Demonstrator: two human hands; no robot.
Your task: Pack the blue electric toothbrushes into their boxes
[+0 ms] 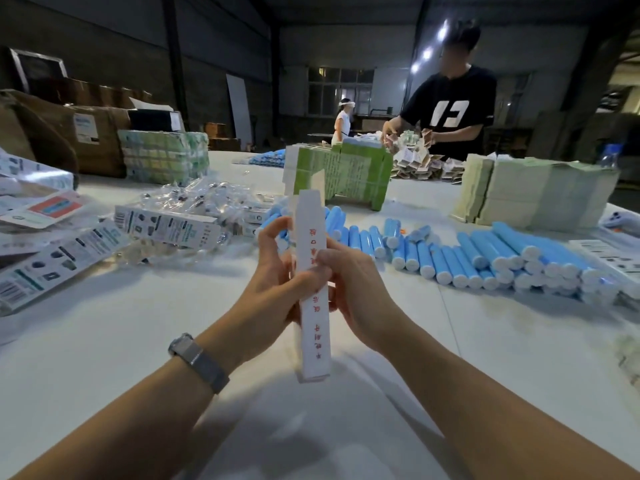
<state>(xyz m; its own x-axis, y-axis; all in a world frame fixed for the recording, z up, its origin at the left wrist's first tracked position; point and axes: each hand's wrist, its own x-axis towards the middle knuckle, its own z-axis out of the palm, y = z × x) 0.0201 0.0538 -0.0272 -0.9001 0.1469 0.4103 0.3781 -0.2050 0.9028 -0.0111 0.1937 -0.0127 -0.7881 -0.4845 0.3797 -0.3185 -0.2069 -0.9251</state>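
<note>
A: What's the surface?

B: A broad white table (138, 358) in a dim warehouse hall. Nearest, two hands grasp one upright white box (313, 299) with red print, its top flap open. The left hand (280, 271) wraps it from the left, a watch (199, 362) on that wrist; the right hand (349, 289) curls round it from the right.

A: And the toothbrushes?

B: Blue electric toothbrushes (485, 258) lie in a heap just beyond the hands, running off right (too many and too overlapped to count).

A: Left side?

B: Flat printed cartons (59, 261) near left, then a pile of clear bagged parts (197, 199).

A: Farther?

B: One block of green boxes (346, 174) at centre, one pale stack (540, 192) right, another green stack (162, 157) far left beside brown cardboard cases (69, 133). Two people: one in a black shirt (450, 109) at the far edge, one in white (343, 123) farther back by windows (339, 91).
</note>
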